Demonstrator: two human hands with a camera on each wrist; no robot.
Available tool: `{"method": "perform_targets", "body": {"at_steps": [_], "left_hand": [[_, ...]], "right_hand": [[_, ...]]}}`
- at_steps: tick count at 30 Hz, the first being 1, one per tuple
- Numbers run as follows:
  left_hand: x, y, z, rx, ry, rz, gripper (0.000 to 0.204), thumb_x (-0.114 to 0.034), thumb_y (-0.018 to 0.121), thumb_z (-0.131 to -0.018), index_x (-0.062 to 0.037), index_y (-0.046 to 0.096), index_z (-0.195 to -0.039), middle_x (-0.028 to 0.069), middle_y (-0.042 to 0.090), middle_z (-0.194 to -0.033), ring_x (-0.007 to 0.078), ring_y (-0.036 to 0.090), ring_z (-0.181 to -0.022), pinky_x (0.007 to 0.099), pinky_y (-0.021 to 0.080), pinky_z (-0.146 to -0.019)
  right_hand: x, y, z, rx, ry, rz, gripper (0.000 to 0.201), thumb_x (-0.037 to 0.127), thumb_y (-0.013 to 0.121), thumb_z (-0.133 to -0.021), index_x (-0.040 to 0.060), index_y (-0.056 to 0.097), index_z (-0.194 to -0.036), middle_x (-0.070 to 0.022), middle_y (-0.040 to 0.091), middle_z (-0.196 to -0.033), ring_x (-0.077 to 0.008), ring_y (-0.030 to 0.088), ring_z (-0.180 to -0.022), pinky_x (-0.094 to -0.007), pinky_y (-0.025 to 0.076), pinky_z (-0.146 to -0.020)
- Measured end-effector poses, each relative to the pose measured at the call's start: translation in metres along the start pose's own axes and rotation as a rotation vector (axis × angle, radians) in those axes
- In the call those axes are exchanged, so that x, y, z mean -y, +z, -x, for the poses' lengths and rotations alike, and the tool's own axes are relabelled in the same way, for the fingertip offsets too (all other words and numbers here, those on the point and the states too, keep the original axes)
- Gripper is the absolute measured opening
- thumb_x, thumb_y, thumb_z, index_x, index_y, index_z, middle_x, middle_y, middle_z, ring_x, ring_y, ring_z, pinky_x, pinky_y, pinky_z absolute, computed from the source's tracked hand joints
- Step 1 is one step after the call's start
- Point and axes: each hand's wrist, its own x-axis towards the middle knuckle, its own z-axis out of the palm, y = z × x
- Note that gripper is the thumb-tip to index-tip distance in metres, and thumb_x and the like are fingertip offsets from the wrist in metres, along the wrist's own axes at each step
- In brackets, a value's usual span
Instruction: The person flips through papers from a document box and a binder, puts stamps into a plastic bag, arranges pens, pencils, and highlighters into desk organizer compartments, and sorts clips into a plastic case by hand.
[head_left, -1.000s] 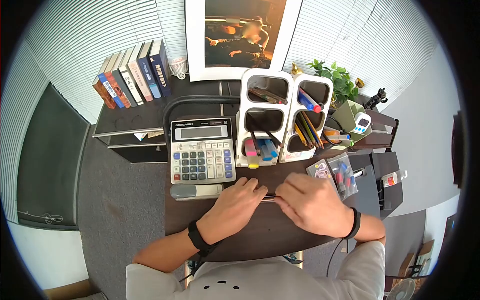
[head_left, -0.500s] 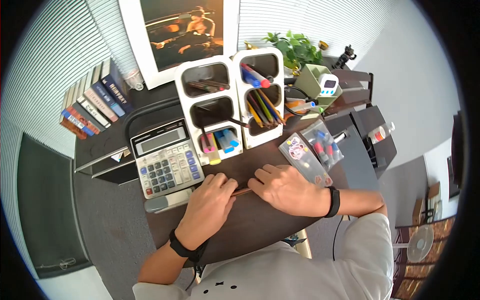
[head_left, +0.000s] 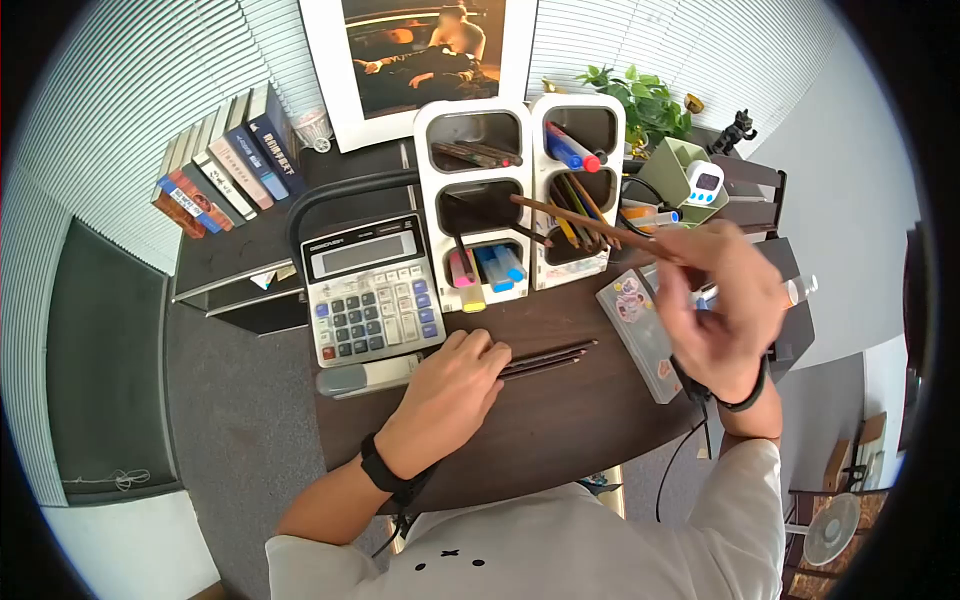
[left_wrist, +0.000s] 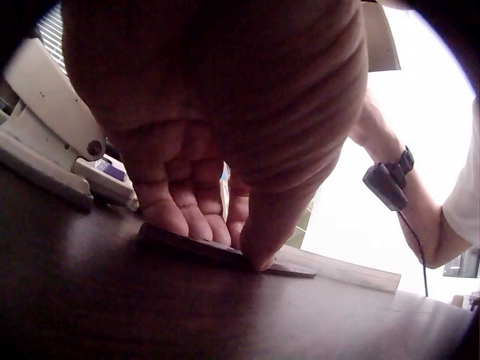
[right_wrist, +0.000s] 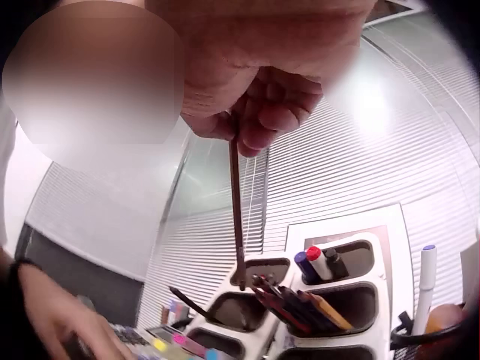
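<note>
My right hand [head_left: 725,300] is raised over the right side of the desk, pinching a brown pencil [head_left: 585,222] by its rear end. The pencil slants left across the right white organizer [head_left: 619,130], its tip overlapping the middle compartment of the left white organizer [head_left: 478,177]. In the right wrist view the same pencil [right_wrist: 237,202] hangs down toward the compartments. On the desk, my left hand [head_left: 450,390] grips several dark pencils [head_left: 545,361], which stick out to its right. Its thumb and fingers close around these pencils [left_wrist: 292,271] in the left wrist view.
A calculator [head_left: 375,300] and a stapler [head_left: 370,376] are left of the organizers. Highlighters [head_left: 500,268], markers [head_left: 570,150] and pencils fill compartments. A clear case with stickers [head_left: 640,330] lies near the right hand. Behind are a green holder [head_left: 675,170], a plant [head_left: 640,100] and books [head_left: 235,160].
Both hands were together at the pencils on the desk. The right hand has lifted up and right with one pencil, while the left hand stays low with the others.
</note>
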Motion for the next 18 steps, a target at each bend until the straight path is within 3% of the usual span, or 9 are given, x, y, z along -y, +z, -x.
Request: {"method": "perform_targets", "body": {"at_steps": [3,6,10,14,18], "left_hand": [[0.001,0.002,0.000,-0.001,0.017,-0.008,0.025,-0.007,0.078,-0.088,-0.0057,0.065,-0.109,0.0096,0.058,-0.102,0.0310,0.061,-0.100,0.0437,0.054,-0.084],[0.001,0.001,0.000,0.004,0.026,-0.021,0.025,-0.006,0.078,-0.087,-0.0054,0.064,-0.109,0.0098,0.057,-0.101,0.0309,0.060,-0.099,0.0437,0.054,-0.084],[0.001,0.001,0.001,-0.003,0.037,-0.020,0.027,-0.005,0.078,-0.087,-0.0049,0.064,-0.110,0.0103,0.057,-0.102,0.0306,0.060,-0.098,0.0435,0.054,-0.083],[0.002,0.001,0.002,0.003,0.030,-0.034,0.028,-0.005,0.078,-0.087,-0.0040,0.063,-0.111,0.0106,0.058,-0.104,0.0301,0.060,-0.099,0.0425,0.055,-0.083],[0.002,0.000,0.002,0.006,0.046,-0.041,0.028,-0.005,0.078,-0.087,-0.0025,0.063,-0.111,0.0110,0.058,-0.105,0.0293,0.061,-0.100,0.0415,0.056,-0.083]], "right_hand": [[-0.004,0.025,-0.008,0.142,-0.242,0.099,0.024,-0.001,0.079,-0.077,-0.0029,0.071,-0.100,-0.0072,0.062,-0.079,-0.0237,0.061,-0.063,-0.0351,0.050,-0.055],[-0.002,0.053,-0.009,0.243,-0.308,0.216,0.029,0.006,0.075,-0.079,-0.0044,0.071,-0.106,-0.0062,0.058,-0.081,-0.0232,0.063,-0.071,-0.0356,0.053,-0.059],[0.007,0.073,-0.011,0.377,-0.227,0.357,0.035,0.009,0.067,-0.080,-0.0070,0.071,-0.111,-0.0068,0.062,-0.084,-0.0228,0.066,-0.078,-0.0335,0.056,-0.065],[0.014,0.078,-0.010,0.465,-0.170,0.400,0.037,0.010,0.068,-0.079,-0.0068,0.070,-0.112,-0.0078,0.062,-0.082,-0.0233,0.066,-0.077,-0.0342,0.056,-0.065],[0.016,0.078,-0.014,0.519,-0.169,0.395,0.026,0.008,0.068,-0.079,-0.0024,0.068,-0.103,-0.0080,0.060,-0.079,-0.0243,0.066,-0.077,-0.0354,0.056,-0.065]]}}
